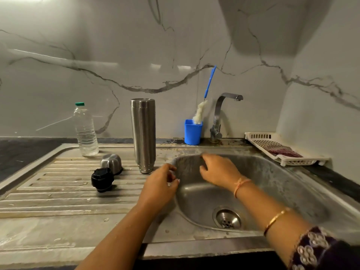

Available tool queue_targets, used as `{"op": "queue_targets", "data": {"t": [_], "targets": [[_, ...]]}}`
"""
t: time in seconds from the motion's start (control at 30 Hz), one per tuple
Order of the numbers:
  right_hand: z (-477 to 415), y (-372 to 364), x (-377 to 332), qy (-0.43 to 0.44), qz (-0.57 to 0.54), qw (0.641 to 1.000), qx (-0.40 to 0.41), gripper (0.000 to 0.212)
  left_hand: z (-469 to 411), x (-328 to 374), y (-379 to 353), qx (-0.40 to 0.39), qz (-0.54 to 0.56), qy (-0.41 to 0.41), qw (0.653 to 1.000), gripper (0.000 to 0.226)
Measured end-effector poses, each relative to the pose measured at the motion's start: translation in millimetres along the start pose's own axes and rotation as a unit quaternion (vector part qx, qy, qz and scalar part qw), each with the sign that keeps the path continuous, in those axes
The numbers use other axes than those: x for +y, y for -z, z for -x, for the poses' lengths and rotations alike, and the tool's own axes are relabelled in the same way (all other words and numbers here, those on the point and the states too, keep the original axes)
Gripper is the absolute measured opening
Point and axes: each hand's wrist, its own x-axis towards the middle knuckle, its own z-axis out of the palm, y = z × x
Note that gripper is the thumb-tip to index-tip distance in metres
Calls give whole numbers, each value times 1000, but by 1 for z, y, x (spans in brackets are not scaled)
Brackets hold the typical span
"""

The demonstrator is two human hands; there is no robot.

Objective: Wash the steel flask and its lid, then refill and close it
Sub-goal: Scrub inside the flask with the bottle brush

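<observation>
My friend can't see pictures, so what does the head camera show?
The left hand and right hand hover empty over a steel sink. On the draining board to their left stand a steel flask, a steel cap, a black stopper and a water bottle.

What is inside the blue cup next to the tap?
A bottle brush stands in the blue cup, with its white fluffy head above the rim and its blue handle slanting up to the right. The cup's opaque side hides the brush's lower end and anything else inside.
</observation>
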Motion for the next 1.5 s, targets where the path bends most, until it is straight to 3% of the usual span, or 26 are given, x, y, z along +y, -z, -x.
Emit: {"op": "queue_targets", "data": {"t": [0.17, 0.47, 0.6, 0.87, 1.03, 1.23, 1.5], "targets": [[-60, 44, 20, 63, 206, 976, -34, 44, -14, -5, -1, 18, 5, 9, 1000, 27], [-173, 114, 10, 90, 507, 854, 76, 59, -17, -10, -5, 46, 3, 4, 999, 25], [-197, 124, 0, 65, 554, 828, 61, 51, -17, -7, -4, 58, 8, 5, 998, 24], [-219, 136, 2, -18, 587, 809, 16, 32, -14, -4, -7, 79, -3, -31, 996, 24], [-230, 141, 0, 7, 591, 806, 22, 37, -13, -3, -8, 84, 0, -24, 996, 21], [-240, 134, 7, -52, 584, 810, -19, 48, -14, -7, -11, 100, -17, -24, 995, 13], [-245, 128, 3, -34, 596, 802, -20, 34, -16, -9, -12, 120, -13, -10, 993, 15]]}}
